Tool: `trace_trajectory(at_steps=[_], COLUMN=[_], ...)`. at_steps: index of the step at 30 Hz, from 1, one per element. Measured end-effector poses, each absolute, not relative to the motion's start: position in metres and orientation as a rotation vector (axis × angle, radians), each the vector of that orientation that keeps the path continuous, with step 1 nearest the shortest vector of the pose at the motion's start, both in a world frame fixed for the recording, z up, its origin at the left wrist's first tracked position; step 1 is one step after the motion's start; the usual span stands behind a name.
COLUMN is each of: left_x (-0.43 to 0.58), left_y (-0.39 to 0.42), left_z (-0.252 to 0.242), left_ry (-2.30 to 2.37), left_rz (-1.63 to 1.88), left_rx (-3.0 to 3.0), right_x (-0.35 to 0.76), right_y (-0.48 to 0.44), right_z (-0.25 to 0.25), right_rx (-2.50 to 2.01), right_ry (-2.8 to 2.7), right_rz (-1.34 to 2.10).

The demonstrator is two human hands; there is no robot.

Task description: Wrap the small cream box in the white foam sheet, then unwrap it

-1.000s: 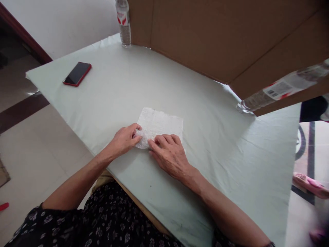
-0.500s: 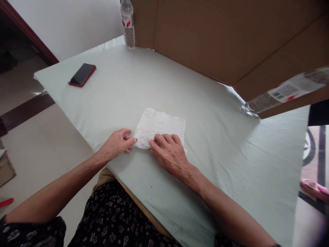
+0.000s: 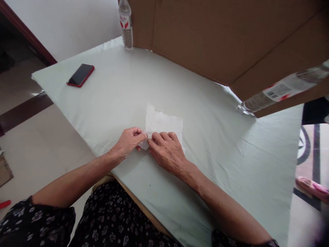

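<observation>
A white embossed paper towel (image 3: 164, 123) lies on the pale green cloth of the table (image 3: 210, 137), its left side lifted and folding over. My left hand (image 3: 130, 140) pinches the towel's near left corner with closed fingers. My right hand (image 3: 167, 152) lies on the towel's near edge, fingers bent and pressing it down against the cloth. The two hands almost touch at the corner.
A red-cased phone (image 3: 80, 75) lies at the table's far left. A water bottle (image 3: 125, 24) stands at the back next to a large cardboard sheet (image 3: 231, 37). Another bottle (image 3: 280, 91) leans at the right. Tiled floor lies to the left.
My left hand went from resting beside the towel to pinching its near left corner and lifting it. The towel's left side now folds up and inward. My right hand stayed in place.
</observation>
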State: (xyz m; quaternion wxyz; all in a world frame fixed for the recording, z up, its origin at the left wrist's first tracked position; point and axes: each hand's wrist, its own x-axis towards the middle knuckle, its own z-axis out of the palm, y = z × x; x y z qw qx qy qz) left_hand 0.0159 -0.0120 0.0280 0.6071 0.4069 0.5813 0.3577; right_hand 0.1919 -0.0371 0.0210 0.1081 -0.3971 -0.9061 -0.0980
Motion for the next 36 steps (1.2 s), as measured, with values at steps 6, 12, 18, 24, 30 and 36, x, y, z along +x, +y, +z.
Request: trace_trajectory(at_steps=[6, 12, 18, 24, 30, 36], left_x=[0.019, 0.027, 0.028, 0.023, 0.028, 0.030], left_y=[-0.009, -0.003, 0.000, -0.002, -0.009, -0.017], left_z=[0.027, 0.036, 0.048, 0.050, 0.045, 0.029], left_ry=[1.324, 1.305, 1.268, 1.214, 1.292, 1.297], left_rz=[0.860, 0.750, 0.607, 0.520, 0.487, 0.663], left_rx=[0.982, 1.049, 1.086, 1.169, 1.665, 2.341], right_x=[0.198, 0.200, 0.204, 0.214, 0.253, 0.282], right_y=[-0.045, -0.048, -0.049, -0.048, -0.068, -0.093], right_z=[0.030, 0.031, 0.028, 0.030, 0.029, 0.015], right_rx=[-1.180, -1.160, -1.110, -1.042, -1.519, -1.931], right_ry=[-2.663, -2.645, -2.591, -2.402, -2.001, -1.628], right_rz=[-0.087, -0.033, 0.027, 0.066, 0.170, 0.753])
